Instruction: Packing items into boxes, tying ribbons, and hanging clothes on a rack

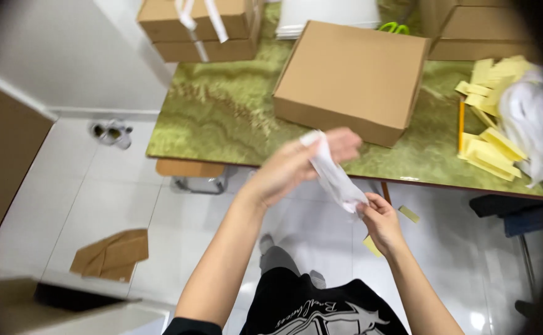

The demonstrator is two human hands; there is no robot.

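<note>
My left hand [296, 164] and my right hand [380, 220] together hold a crumpled white strip of paper or plastic [333, 177] in the air in front of the table's near edge. The left hand pinches its upper end, the right hand grips its lower end. Just beyond the hands a closed flat cardboard box [352, 77] lies on the green marbled table [222, 118].
Stacked cardboard boxes [200, 28] sit at the table's far left and more at the far right [476, 31]. Yellow paper strips [491, 149] and white film [535, 118] lie at the right. Green scissors [395, 27], a floor cardboard scrap [110, 254] and a stool [191, 170].
</note>
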